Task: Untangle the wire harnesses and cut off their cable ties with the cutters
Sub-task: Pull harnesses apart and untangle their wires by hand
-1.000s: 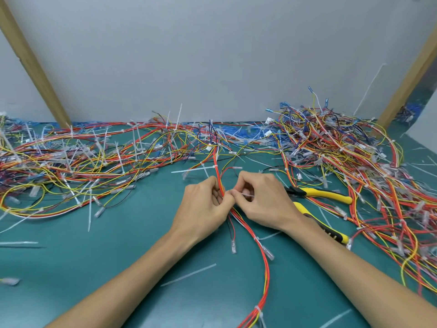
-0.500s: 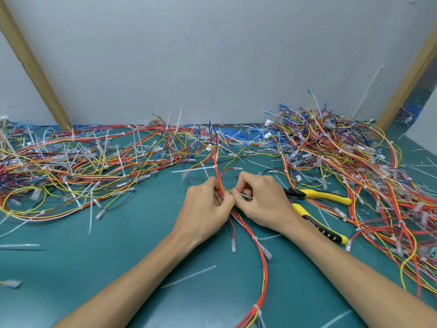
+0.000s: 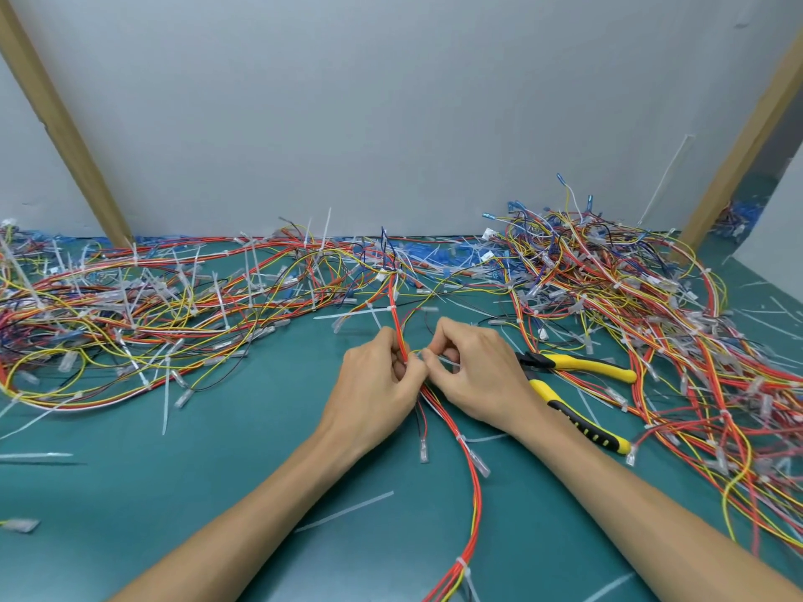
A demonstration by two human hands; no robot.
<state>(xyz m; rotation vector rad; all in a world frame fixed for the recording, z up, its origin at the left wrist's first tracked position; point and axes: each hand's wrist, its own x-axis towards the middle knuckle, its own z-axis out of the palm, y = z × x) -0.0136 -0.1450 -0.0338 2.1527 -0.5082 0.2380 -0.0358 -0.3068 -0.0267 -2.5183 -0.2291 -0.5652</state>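
Note:
A red and yellow wire harness [image 3: 473, 493] runs from the table's near edge up between my hands to the tangle at the back. My left hand [image 3: 373, 384] pinches this harness at the middle of the table. My right hand [image 3: 478, 375] meets it fingertip to fingertip and pinches a white cable tie [image 3: 447, 362] on the same bundle. The yellow-handled cutters [image 3: 578, 362] lie on the mat just right of my right hand, untouched. Another white tie [image 3: 461, 563] wraps the harness near the bottom edge.
Large tangles of red, yellow and blue wires with white ties cover the left [image 3: 130, 315] and right [image 3: 652, 323] of the green mat [image 3: 195, 480]. Loose cut ties [image 3: 343, 511] lie scattered. A grey wall and two wooden posts [image 3: 65, 123] stand behind.
Both hands have stayed together on the harness, with only slight finger movement at the tie. The cutters have not moved.

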